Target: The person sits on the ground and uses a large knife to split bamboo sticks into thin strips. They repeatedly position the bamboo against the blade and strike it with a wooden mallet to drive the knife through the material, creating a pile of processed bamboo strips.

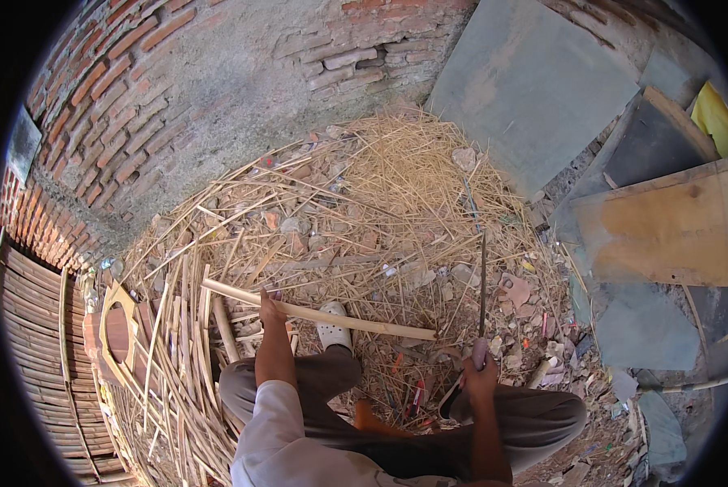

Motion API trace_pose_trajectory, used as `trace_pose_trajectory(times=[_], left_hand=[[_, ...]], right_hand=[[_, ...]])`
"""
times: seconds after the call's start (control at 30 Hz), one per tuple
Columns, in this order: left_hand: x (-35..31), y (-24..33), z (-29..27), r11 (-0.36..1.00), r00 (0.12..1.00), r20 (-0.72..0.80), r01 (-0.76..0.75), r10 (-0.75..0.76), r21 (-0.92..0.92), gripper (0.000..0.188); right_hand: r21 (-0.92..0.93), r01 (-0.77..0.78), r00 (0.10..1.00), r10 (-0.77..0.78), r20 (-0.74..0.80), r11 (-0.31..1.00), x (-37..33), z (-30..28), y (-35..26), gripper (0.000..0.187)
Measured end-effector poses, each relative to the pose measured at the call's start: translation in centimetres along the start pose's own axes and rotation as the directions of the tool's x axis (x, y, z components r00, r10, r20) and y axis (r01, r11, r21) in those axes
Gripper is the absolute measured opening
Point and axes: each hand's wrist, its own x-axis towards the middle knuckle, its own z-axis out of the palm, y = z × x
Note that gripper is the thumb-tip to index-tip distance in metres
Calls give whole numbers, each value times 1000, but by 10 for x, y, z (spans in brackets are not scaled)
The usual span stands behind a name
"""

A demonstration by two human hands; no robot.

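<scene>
My left hand [272,310] is closed around a pale split bamboo strip [356,321], gripping it toward its left end. The strip slants across in front of my knees, its right end lower and close to the knife. In my right hand [479,377], above my right knee, is a long knife [483,296]. Its narrow dark blade points away from me, and the thick pinkish handle shows above my fist. Blade and strip appear apart, with a small gap between them.
Long bamboo strips [187,341] lie heaped at my left, beside a slatted bamboo panel [39,349]. Shavings [404,170] and rubble cover the ground up to a brick wall [218,89]. Grey sheets [534,89] and a brown board [664,223] lean at right.
</scene>
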Motion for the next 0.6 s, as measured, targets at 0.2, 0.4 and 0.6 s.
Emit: trace_pose_trajectory(times=[0.2,0.4,0.6], left_hand=[[-214,3,184,952,817,507,-304,274,-25,25],[-457,6,254,846,319,886,-516,336,-135,22],[-551,-26,249,825,151,929,-522,337,-215,19]], right_hand=[[127,61,995,-70,69,990,-27,-26,-47,22],[355,320,923,-373,93,879,-120,-46,-153,23],[444,544,760,-642,99,712,-187,-72,-180,30]])
